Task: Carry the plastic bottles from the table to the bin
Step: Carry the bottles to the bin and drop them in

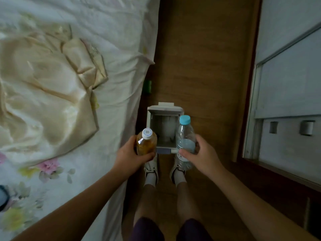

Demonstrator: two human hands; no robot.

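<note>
A white bin (149, 119) stands on the wooden floor just ahead of my feet, its lid flipped up and its inside open to view. My left hand (129, 156) grips an amber bottle (146, 144) with a white cap, held upright at the bin's near left corner. My right hand (203, 156) grips a clear water bottle (185, 136) with a light blue cap, held upright at the bin's near right corner. Both bottles hover above the bin's front rim, one at each side.
A bed (107, 49) with white sheets and a cream satin cover runs along the left. A small green object (148, 86) lies by the bed's edge beyond the bin. A white cabinet or wall panel (286, 84) lines the right, leaving a narrow wooden aisle.
</note>
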